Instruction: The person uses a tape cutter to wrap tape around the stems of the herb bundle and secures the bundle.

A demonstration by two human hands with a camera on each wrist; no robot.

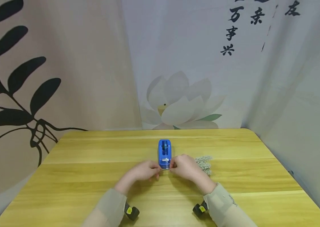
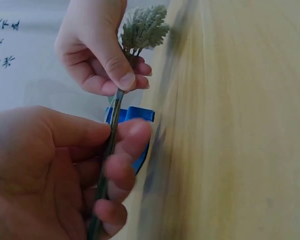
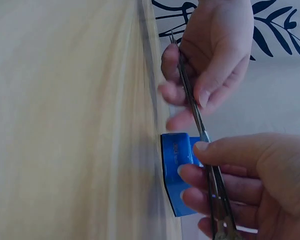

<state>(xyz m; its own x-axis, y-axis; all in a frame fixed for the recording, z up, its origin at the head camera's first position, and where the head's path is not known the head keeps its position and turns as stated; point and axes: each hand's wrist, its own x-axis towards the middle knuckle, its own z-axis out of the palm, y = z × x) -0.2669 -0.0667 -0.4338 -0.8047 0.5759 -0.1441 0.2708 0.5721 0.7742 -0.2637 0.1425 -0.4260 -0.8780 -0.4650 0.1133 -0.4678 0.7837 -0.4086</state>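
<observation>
A bunch of thin dark stems [image 2: 106,172] with a pale grey-green, fluffy flower head [image 2: 145,27] stretches between both hands. My left hand [image 1: 144,170] pinches the stems between thumb and fingers toward their bare ends. Nearer the flower head, my right hand [image 1: 187,167] grips them with its thumb pressed on top. A shiny, clear strip [image 3: 205,135] shows on the stems beside the right thumb. Just beyond the fingertips stands a blue tape dispenser [image 1: 164,151], its front end overlapped by the stems in the head view.
The wooden table [image 1: 91,151] spreads out on both sides of the hands. Behind it hangs a printed curtain [image 1: 97,63] with dark leaves, a lotus and black characters. Dark wrist devices [image 1: 131,212] with yellow marks sit below both cuffs.
</observation>
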